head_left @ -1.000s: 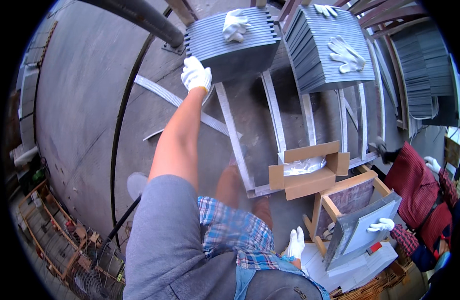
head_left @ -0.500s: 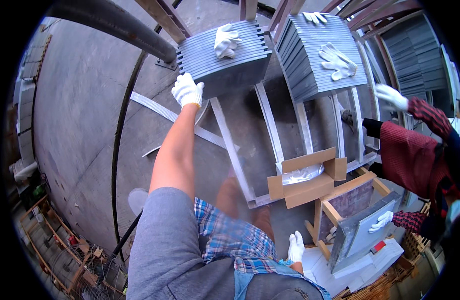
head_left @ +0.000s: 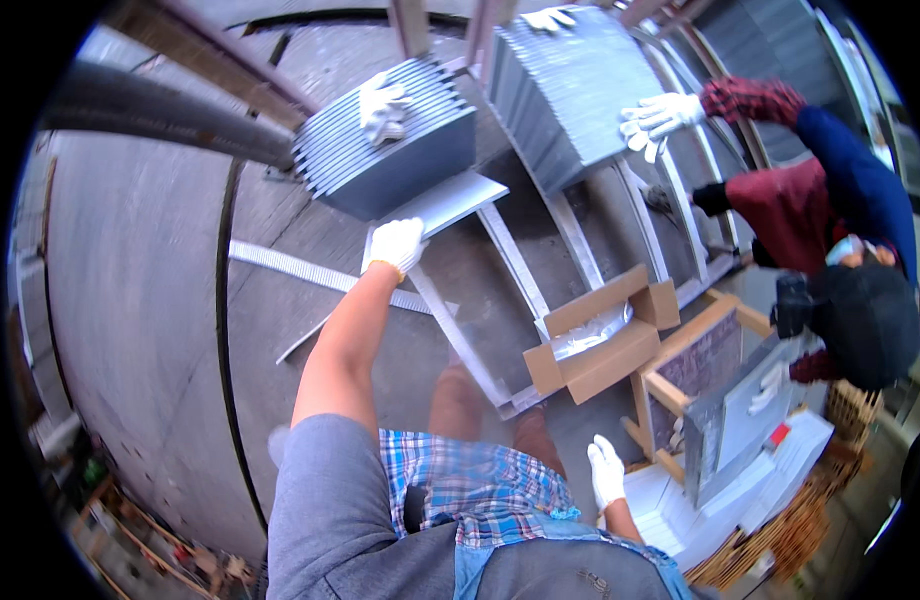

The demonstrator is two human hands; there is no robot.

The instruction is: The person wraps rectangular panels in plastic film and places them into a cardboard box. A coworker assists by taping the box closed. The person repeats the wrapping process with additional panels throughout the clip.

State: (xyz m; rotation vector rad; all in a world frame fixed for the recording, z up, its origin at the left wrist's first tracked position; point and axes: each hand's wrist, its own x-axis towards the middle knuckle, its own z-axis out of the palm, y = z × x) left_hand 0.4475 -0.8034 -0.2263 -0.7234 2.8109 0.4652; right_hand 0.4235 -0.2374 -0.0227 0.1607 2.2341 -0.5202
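My left hand (head_left: 397,245), in a white knit glove, is closed on the near left end of a flat grey panel (head_left: 460,200). The panel lies in front of the left stack of grey panels (head_left: 400,172), over the pale frame bars. A pair of white gloves (head_left: 383,108) rests on top of that stack. My right hand (head_left: 607,472), gloved in white too, is down at my right side with its fingers stretched out and nothing in it. It is nearest the white panels (head_left: 665,510) at the lower right.
A second grey stack (head_left: 555,95) stands to the right. An open cardboard box (head_left: 605,365) sits near a wooden frame (head_left: 670,390). A co-worker (head_left: 840,230) leans in from the right, one gloved hand (head_left: 665,115) at that stack, the other on a grey board (head_left: 740,430). A metal post (head_left: 170,120) slants at upper left.
My left hand has come from the left stack's edge toward me, and a panel now lies out before the stack. The co-worker has leaned in, reaching a hand to the right stack's glove.
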